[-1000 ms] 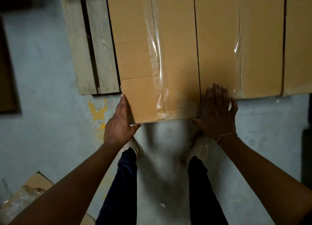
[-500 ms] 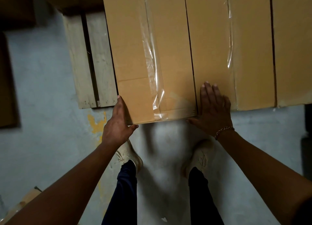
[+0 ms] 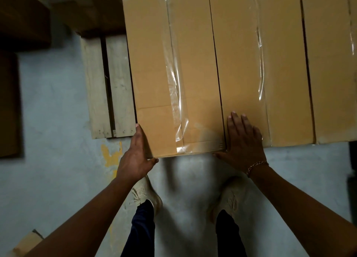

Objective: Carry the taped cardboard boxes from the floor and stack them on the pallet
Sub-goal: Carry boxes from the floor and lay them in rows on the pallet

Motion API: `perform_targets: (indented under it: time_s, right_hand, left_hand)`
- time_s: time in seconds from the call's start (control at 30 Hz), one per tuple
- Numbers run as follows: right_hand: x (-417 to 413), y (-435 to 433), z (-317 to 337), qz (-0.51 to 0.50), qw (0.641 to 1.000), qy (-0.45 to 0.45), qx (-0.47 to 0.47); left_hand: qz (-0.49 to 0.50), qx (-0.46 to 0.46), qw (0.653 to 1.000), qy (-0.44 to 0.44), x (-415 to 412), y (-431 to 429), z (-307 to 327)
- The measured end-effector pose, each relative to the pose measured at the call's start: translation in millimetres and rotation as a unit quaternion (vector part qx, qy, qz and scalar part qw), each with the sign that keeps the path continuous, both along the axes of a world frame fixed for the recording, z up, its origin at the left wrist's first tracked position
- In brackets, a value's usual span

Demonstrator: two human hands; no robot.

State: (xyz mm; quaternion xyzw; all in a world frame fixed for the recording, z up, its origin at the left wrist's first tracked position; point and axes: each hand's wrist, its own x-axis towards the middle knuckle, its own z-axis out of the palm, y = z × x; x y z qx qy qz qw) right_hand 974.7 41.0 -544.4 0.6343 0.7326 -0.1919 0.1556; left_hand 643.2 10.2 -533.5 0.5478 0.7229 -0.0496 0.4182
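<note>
A long taped cardboard box (image 3: 154, 79) lies on the wooden pallet (image 3: 108, 86), its near end jutting past the pallet's edge toward me. My left hand (image 3: 136, 156) lies flat against the box's near left corner, thumb under the front edge. My right hand (image 3: 244, 141) presses with straight fingers on the top of the neighbouring taped box (image 3: 241, 67), its thumb at the first box's near right corner. A third box (image 3: 332, 63) lies further right on the pallet.
Grey concrete floor (image 3: 48, 160) with a yellow paint stain lies left of my feet. A dark object stands at the far left. A piece of cardboard shows at the bottom left corner. More pallet wood and dark shapes sit at the top left.
The box has slid a little farther onto the pallet, with both hands following it. The view has tilted, showing more of the pallet's planks and the boxes' length.
</note>
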Motion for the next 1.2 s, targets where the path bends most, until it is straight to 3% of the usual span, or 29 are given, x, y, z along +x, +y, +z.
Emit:
perform_targets:
  time_s: [0.7, 0.87, 0.97, 1.2]
  right_hand:
    - [-7.6, 19.5, 8.0, -0.019, 0.998, -0.015, -0.053]
    - [-20.1, 20.9, 18.5, -0.074, 0.994, 0.001, -0.078]
    - [-42.2, 23.0, 32.4, -0.138, 0.986, 0.023, -0.089]
    - [-127.4, 39.3, 82.8, -0.180, 0.976, 0.049, -0.112]
  left_hand:
    - [0.104, -0.012, 0.987, -0.121, -1.5, 29.4, 8.8]
    - [0.109, -0.015, 0.985, -0.134, -1.0, 32.2, 9.7]
    - [0.073, -0.010, 0.991, -0.114, -17.4, 33.9, 18.4]
    - [0.028, 0.018, 0.998, -0.049, -108.4, 43.4, 63.0]
